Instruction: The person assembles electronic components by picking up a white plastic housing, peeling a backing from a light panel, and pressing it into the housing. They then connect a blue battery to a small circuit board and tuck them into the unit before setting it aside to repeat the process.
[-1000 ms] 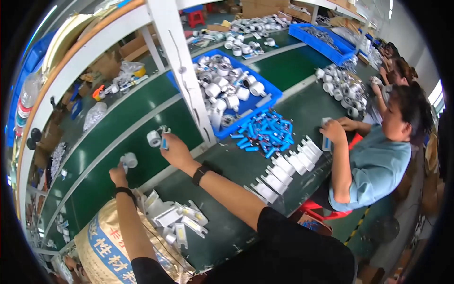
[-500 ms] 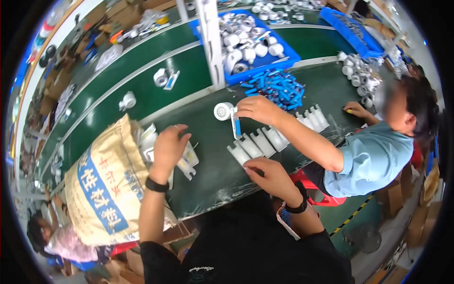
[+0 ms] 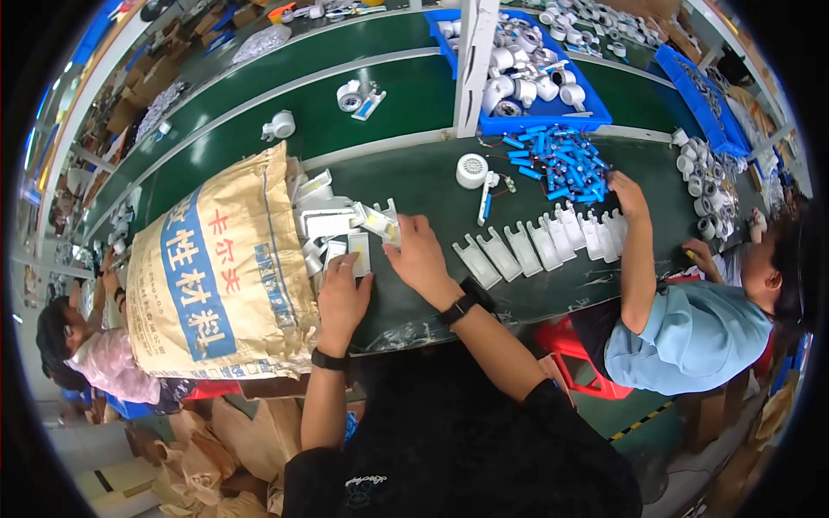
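White housings (image 3: 329,224) | green bench (image 3: 419,181) | left hand (image 3: 344,300), right hand (image 3: 423,256): grip unclear | red stool (image 3: 557,339) nearby

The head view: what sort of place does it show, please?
Probably a factory assembly line: what looks like a green conveyor belt lies beyond the workbench, a blue tray is heaped with white parts, and a co-worker sits alongside.

A black short-sleeved top (image 3: 466,440) bears small white lettering (image 3: 366,480), and a black band (image 3: 328,361) circles each wrist
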The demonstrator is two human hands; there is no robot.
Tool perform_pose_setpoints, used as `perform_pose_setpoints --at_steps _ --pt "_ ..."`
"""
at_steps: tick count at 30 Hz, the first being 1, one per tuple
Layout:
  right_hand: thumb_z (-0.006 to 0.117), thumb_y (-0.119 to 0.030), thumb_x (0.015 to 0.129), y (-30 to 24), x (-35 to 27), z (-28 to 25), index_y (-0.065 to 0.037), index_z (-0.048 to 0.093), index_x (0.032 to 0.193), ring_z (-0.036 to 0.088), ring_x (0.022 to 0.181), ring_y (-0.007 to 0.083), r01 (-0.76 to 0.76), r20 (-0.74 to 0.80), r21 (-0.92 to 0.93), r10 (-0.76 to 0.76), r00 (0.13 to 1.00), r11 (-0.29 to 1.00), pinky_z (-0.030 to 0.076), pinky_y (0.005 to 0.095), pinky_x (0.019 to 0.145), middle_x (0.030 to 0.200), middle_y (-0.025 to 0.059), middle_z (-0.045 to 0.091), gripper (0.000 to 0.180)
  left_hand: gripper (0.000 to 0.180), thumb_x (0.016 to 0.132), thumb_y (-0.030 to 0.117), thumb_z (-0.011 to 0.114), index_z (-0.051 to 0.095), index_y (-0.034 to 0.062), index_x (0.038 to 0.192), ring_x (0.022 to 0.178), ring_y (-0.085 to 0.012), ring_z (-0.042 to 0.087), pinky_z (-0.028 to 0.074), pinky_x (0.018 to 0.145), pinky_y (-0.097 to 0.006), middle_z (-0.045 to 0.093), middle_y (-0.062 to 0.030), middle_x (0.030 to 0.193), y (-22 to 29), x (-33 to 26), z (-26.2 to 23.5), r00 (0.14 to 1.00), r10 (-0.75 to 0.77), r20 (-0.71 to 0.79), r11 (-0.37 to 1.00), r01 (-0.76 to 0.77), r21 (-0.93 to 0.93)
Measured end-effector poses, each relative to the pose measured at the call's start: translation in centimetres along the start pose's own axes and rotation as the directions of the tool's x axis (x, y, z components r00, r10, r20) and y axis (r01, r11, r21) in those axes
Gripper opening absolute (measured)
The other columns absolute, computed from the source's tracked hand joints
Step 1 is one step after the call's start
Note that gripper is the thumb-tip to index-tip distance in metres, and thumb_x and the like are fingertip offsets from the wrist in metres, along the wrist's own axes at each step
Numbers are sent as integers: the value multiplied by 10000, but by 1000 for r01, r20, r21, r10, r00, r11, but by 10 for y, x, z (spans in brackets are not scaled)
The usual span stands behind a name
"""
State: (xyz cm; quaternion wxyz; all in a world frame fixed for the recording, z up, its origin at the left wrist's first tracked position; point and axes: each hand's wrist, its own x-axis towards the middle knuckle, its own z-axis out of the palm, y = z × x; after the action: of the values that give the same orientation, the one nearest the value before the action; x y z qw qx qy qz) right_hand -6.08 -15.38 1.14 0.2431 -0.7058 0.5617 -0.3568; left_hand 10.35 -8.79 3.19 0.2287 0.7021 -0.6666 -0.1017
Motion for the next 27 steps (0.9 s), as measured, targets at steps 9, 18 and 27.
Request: perform_pose_setpoints --at_steps 9,18,27 --pt "710 -137 821 24 -8 -20 -13 561 1304 634 1004 387 -184 98 -153 201 975 971 536 459 876 1134 192 621 520 462 835 52 708 635 73 1290 1098 -391 615 509 938 -469 637 -185 1177 -8 -17 -13 997 -28 -69 999 30 23" --pt "782 -258 835 -24 -9 -12 -61 597 1317 549 1153 342 301 0 -122 -303 953 946 420 461 984 1348 145 543 552 400 914 -1 674 526 -8 1285 803 -225 714 582 712 -322 631 -154 1114 12 -37 -23 915 -402 -6 695 301 -652" --pt "697 -117 957 -30 -41 -70 43 620 1240 688 867 107 -427 483 734 36 875 528 544 254 745 981 65 718 333 353 934 23 697 657 -12 1282 999 -150 662 518 907 -300 726 -133 1132 28 -44 -45 985 -137 103 764 171 -623"
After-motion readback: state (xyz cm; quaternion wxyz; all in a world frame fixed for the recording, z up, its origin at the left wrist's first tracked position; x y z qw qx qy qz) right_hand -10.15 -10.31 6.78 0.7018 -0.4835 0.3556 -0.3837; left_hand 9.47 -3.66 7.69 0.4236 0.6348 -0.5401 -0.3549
